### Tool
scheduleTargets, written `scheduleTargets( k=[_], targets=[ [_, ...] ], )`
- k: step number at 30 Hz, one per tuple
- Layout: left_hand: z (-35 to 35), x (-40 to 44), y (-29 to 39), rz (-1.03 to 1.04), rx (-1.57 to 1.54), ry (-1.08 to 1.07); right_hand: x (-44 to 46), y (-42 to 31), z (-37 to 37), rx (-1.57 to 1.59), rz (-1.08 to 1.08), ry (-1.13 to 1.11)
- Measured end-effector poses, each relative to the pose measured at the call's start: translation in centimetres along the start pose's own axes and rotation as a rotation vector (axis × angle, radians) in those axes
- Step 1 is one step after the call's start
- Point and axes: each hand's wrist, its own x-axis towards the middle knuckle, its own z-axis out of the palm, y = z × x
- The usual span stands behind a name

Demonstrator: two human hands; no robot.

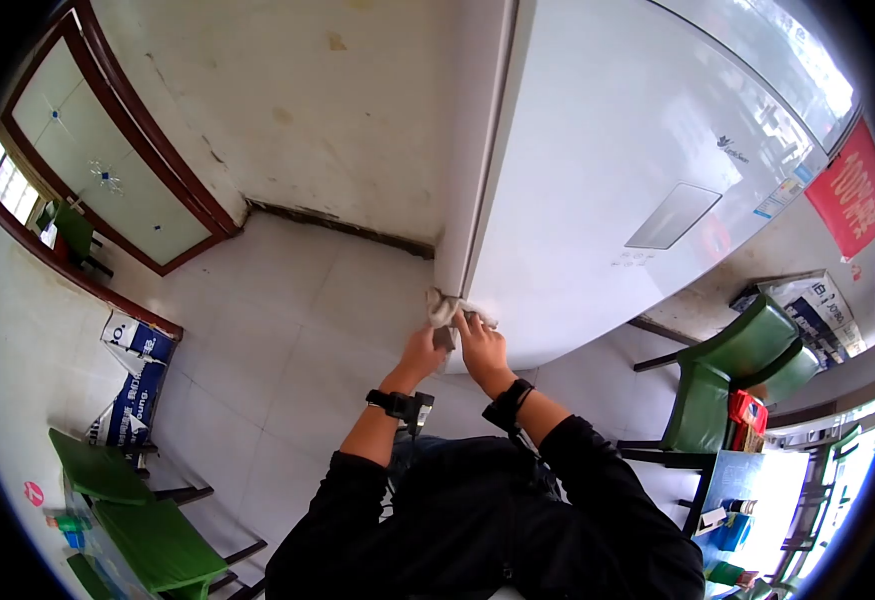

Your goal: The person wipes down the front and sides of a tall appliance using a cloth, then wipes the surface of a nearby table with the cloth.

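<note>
A crumpled, pale beige cloth lies against the lower front corner of a tall, glossy white appliance that looks like a refrigerator. My right hand presses on the cloth with its fingers bent over it. Beside it, my left hand is closed at the cloth's lower left edge. A small grey-brown flat piece shows between the two hands; I cannot tell whether it belongs to the cloth. Both wrists wear black straps.
Green chairs stand at right and lower left. A table with small items is at lower right. A framed glass door is at upper left. Pale floor tiles run between the stained wall and my body.
</note>
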Motion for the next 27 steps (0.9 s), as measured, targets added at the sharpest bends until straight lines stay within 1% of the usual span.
scheduleTargets(
  k=[1, 2, 3, 5, 6, 7, 9, 11, 13, 14, 15, 16, 17, 18, 19, 20, 21, 22, 23, 24, 25, 26, 27],
  targets=[
    [-0.2, -0.3, -0.2, -0.139, -0.155, -0.065, -0.3, 0.0, 0.3, 0.013, 0.054, -0.106],
    [-0.3, -0.1, -1.2, -0.077, -0.167, -0.126, -0.4, 0.1, 0.7, 0.006, 0.068, -0.085],
    [-0.8, 0.0, -0.1, -0.082, -0.169, -0.120, 0.1, -0.1, 0.2, 0.007, 0.062, -0.089],
    [-2.5, 0.5, 4.3, 0.063, -0.407, -0.061, 1.7, -0.8, -2.2, 0.069, 0.069, 0.016],
    [-3.1, 1.1, 5.5, -0.015, -0.503, -0.102, 2.7, -1.4, -3.9, 0.025, 0.091, 0.045],
    [-3.6, 1.5, 6.1, -0.024, -0.509, -0.099, 3.2, -1.4, -4.7, 0.026, 0.089, 0.034],
    [-4.7, 2.5, 6.6, -0.165, -0.441, -0.192, 4.1, -1.2, -5.5, 0.065, 0.008, 0.163],
    [-5.1, 2.8, 6.0, -0.154, -0.388, -0.213, 3.7, -0.9, -4.8, 0.053, 0.003, 0.181],
    [-4.8, 2.8, 4.8, -0.251, -0.304, -0.301, 2.7, -0.3, -3.3, 0.064, 0.000, 0.090],
    [-4.2, 2.6, 3.3, -0.251, -0.302, -0.301, 2.1, 0.0, -2.4, 0.082, -0.002, 0.028],
    [-3.3, 2.3, 1.2, -0.293, -0.297, -0.339, 1.3, 0.5, -1.1, 0.084, -0.002, 0.029],
    [-2.5, 1.8, -0.6, -0.335, -0.289, -0.378, 0.5, 1.1, 0.5, 0.073, -0.018, -0.049],
    [-1.7, 1.3, -2.2, -0.334, -0.283, -0.378, -0.3, 1.6, 1.8, 0.062, -0.033, -0.126],
    [-0.8, 0.7, -3.7, -0.402, -0.341, -0.385, -1.0, 1.9, 2.9, 0.006, -0.042, -0.204],
    [-0.3, 0.2, -3.6, -0.470, -0.399, -0.392, -1.5, 1.9, 3.3, 0.008, -0.039, -0.197],
    [-0.1, -0.1, -3.6, -0.498, -0.475, -0.400, -1.9, 2.0, 3.7, -0.026, -0.037, -0.277],
    [-0.3, -0.1, -2.8, -0.490, -0.460, -0.407, -1.9, 2.0, 4.0, -0.060, -0.029, -0.353],
    [-0.6, 0.0, -2.0, -0.460, -0.515, -0.344, -1.5, 2.0, 3.8, -0.079, -0.073, -0.280],
    [-0.8, -0.2, -1.2, -0.437, -0.574, -0.286, -1.2, 2.1, 3.7, -0.076, -0.057, -0.274],
    [-1.1, -0.2, -0.5, -0.448, -0.568, -0.304, -0.6, 1.9, 2.4, -0.038, -0.076, -0.208],
    [-1.8, 0.2, -0.1, -0.381, -0.594, -0.272, -0.3, 1.7, 1.1, 0.002, -0.094, -0.149],
    [-2.5, 0.5, 0.5, -0.317, -0.622, -0.239, 0.1, 1.3, 0.1, 0.030, -0.075, -0.027],
    [-3.4, 0.7, 1.9, -0.238, -0.621, -0.223, 0.7, 0.9, -1.3, 0.034, -0.057, -0.046]
  ],
)
